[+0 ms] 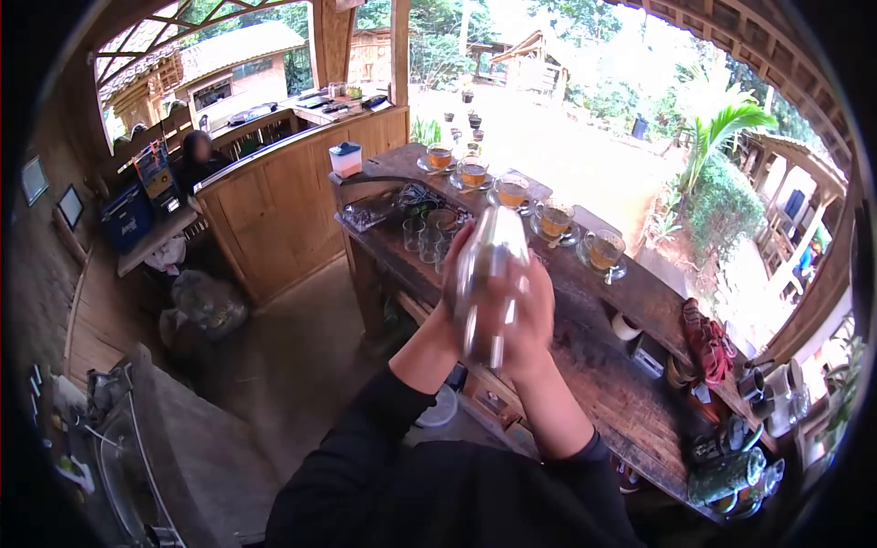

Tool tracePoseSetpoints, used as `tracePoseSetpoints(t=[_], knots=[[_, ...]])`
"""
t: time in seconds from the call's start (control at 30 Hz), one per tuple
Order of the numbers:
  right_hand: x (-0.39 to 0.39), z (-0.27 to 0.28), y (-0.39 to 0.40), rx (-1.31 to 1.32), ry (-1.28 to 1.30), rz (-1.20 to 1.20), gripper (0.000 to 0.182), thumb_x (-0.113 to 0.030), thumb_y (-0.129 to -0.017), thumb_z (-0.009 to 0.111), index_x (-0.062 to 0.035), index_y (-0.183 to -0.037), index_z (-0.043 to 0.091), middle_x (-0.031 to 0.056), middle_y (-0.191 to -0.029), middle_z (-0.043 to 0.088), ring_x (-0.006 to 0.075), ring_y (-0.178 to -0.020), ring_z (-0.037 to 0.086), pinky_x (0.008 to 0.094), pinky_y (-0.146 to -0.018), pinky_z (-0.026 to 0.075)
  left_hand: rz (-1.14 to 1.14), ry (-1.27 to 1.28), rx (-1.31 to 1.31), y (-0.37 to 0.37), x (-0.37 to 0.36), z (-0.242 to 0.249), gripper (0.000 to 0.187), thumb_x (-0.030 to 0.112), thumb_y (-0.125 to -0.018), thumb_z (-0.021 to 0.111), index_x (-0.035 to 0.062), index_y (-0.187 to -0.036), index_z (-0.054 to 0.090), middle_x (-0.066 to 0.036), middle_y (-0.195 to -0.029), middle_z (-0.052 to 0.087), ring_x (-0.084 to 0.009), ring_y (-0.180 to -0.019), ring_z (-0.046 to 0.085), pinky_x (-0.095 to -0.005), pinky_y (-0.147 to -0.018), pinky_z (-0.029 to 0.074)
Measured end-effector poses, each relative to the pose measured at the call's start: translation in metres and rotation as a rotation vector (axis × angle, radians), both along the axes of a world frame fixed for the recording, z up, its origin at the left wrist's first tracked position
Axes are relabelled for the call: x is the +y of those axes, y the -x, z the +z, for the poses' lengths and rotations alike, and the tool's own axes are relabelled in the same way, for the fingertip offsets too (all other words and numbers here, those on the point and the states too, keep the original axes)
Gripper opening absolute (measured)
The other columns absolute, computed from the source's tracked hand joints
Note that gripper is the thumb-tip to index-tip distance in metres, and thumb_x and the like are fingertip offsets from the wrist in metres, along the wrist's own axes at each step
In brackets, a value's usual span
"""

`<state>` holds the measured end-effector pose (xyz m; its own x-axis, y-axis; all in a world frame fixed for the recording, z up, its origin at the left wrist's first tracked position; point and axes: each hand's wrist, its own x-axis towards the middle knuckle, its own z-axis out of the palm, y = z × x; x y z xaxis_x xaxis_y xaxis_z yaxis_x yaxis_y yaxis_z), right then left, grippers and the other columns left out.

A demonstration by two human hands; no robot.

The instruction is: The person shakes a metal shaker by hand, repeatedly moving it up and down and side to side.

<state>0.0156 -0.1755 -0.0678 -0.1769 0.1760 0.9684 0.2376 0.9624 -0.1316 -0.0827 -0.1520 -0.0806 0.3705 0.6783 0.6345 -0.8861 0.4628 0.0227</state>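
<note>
A shiny metal cocktail shaker (498, 265) is held up in front of me at chest height, slightly blurred by motion. My left hand (448, 297) wraps round its left side. Closed on its right side is my right hand (533, 320). Beyond the shaker, several glass cups of amber drink stand on saucers along the raised bar ledge, including a near cup (604, 249) and a far cup (439, 157). Some clear empty glasses (427, 239) stand on the lower counter, partly hidden by my left hand.
A lidded plastic container (346, 160) stands at the ledge's far end. Red cloth (705, 342) lies on the right, near metal jugs and a green glass jar (726, 477). A person (198, 157) sits behind the wooden counter (292, 196). A filled plastic bag (208, 303) rests on the floor.
</note>
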Motion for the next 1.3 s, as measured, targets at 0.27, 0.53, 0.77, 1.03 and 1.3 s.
tracePoseSetpoints(t=[0.27, 0.53, 0.77, 1.03, 1.3], knots=[[-0.058, 0.049, -0.053, -0.124, -0.644, 0.176, 0.057, -0.044, -0.064, 0.078, -0.0132, -0.108, 0.058, 0.0143, -0.128, 0.047, 0.0419, -0.118, 0.044, 0.0573, -0.09, 0.039, 0.094, -0.112, 0.195, -0.028, -0.044, 0.055, 0.071, 0.056, -0.091, 0.041, 0.0007, -0.136, 0.034, -0.019, -0.132, 0.045, -0.028, -0.115, 0.052, -0.0431, -0.087, 0.052], [0.002, 0.047, -0.066, 0.125, 0.293, -0.017, 0.04, -0.015, -0.074, 0.066, -0.0018, -0.111, 0.055, 0.0205, -0.123, 0.051, 0.0409, -0.117, 0.046, 0.0439, -0.096, 0.039, 0.344, 0.45, 0.325, -0.078, 0.049, 0.007, 0.05, 0.045, -0.094, 0.033, 0.0075, -0.121, 0.052, -0.014, -0.117, 0.058, -0.0284, -0.102, 0.059, -0.0443, -0.088, 0.05], [-0.042, 0.033, -0.133, -0.222, -0.311, 0.177, 0.047, -0.019, -0.068, 0.073, -0.0066, -0.11, 0.056, 0.0145, -0.116, 0.057, 0.0337, -0.11, 0.054, 0.0462, -0.091, 0.044, 0.457, -0.477, 0.102, -0.104, -0.052, 0.044, 0.071, 0.055, -0.087, 0.05, 0.0026, -0.134, 0.037, -0.017, -0.118, 0.055, -0.026, -0.103, 0.059, -0.0402, -0.083, 0.053], [-0.053, 0.054, -0.152, 0.097, 0.315, 0.064, 0.049, -0.022, -0.065, 0.075, -0.0022, -0.107, 0.059, 0.0199, -0.115, 0.055, 0.0376, -0.105, 0.056, 0.0437, -0.088, 0.045, 0.664, 0.202, 0.454, -0.147, -0.051, 0.007, 0.047, 0.04, -0.093, 0.038, 0.0043, -0.119, 0.053, -0.012, -0.109, 0.061, -0.0257, -0.098, 0.061, -0.0402, -0.085, 0.051], [-0.073, 0.04, -0.199, -0.145, -0.305, 0.114, 0.04, -0.029, -0.084, 0.057, -0.0079, -0.118, 0.057, 0.016, -0.124, 0.053, 0.034, -0.116, 0.051, 0.0453, -0.1, 0.038, 0.252, -0.128, 0.229, -0.173, -0.101, 0.05, 0.074, 0.06, -0.09, 0.039, -0.0014, -0.13, 0.043, -0.018, -0.119, 0.056, -0.0282, -0.107, 0.058, -0.0421, -0.092, 0.048]])
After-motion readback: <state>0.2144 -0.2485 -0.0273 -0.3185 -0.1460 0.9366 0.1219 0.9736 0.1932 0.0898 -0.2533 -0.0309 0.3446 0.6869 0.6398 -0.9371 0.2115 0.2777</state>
